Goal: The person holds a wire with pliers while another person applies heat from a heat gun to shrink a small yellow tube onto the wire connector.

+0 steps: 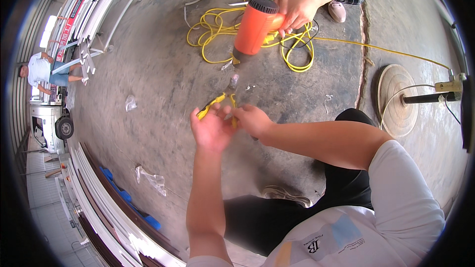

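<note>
Head view: left forearm (205, 188) up from below, left hand (212, 131) palm-up, fingers grasping a yellow piece (211, 107); right forearm (316, 138) from the right, right hand (252, 119) pinching a second yellow piece (233, 103), both over floor (163, 84), near a co-worker's heat gun (254, 29).

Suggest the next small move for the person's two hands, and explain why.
Probably steady the yellow-handled hand tool: the orange heat gun, held in the co-worker's hands, appears aimed toward it, while the left hand and right hand are at its spread handles.
</note>
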A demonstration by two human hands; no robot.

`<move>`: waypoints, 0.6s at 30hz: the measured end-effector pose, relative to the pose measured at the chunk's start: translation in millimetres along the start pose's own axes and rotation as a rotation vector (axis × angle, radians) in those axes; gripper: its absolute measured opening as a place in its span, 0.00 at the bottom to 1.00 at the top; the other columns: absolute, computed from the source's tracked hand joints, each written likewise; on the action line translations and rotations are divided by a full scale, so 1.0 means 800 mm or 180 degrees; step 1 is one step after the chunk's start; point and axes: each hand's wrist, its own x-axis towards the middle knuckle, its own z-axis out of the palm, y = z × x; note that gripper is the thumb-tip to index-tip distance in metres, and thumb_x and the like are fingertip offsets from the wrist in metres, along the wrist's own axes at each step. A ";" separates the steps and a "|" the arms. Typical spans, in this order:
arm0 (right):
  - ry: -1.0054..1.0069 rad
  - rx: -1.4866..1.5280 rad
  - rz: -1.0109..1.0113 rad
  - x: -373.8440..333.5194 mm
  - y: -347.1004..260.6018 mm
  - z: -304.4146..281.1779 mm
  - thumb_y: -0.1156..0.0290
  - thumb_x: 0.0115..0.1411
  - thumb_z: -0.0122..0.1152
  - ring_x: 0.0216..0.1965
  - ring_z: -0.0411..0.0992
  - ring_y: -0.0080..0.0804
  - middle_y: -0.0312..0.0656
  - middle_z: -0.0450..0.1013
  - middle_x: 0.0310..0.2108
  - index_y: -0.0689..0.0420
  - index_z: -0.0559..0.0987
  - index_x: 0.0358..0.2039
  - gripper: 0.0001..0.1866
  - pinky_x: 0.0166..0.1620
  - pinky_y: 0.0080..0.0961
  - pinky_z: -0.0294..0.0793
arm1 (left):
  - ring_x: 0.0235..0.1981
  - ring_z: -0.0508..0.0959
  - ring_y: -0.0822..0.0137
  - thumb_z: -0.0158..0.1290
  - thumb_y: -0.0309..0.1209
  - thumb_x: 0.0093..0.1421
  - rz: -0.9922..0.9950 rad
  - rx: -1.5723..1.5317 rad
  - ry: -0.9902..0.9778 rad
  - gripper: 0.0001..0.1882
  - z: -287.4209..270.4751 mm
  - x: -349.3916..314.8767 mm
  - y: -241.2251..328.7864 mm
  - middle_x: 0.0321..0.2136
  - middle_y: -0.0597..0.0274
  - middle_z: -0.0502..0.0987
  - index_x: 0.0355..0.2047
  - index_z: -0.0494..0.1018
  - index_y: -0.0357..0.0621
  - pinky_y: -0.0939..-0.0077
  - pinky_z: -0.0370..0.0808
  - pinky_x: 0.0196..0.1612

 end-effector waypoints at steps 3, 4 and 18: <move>0.0034 0.0050 -0.0041 0.004 0.003 -0.002 0.50 0.65 0.55 0.31 0.78 0.35 0.43 0.80 0.35 0.59 0.81 0.44 0.23 0.31 0.34 0.75 | 0.42 0.75 0.52 0.35 0.61 0.65 0.0059 0.0280 0.0266 0.28 0.020 -0.001 -0.005 0.38 0.61 0.77 0.38 0.71 0.51 0.49 0.74 0.47; 0.0066 0.0115 -0.0111 0.012 0.010 -0.002 0.50 0.65 0.56 0.31 0.78 0.35 0.42 0.80 0.35 0.59 0.81 0.44 0.23 0.30 0.34 0.75 | 0.42 0.75 0.52 0.35 0.61 0.66 0.0045 0.0279 0.0261 0.28 0.022 0.001 -0.006 0.38 0.60 0.77 0.38 0.71 0.51 0.49 0.74 0.47; -0.0168 0.0155 0.0098 0.001 -0.004 -0.008 0.52 0.69 0.53 0.45 0.76 0.32 0.44 0.80 0.46 0.60 0.79 0.50 0.23 0.45 0.29 0.72 | 0.44 0.74 0.51 0.34 0.62 0.67 0.0032 0.0203 0.0202 0.30 0.020 0.001 -0.004 0.40 0.59 0.76 0.39 0.70 0.50 0.46 0.73 0.51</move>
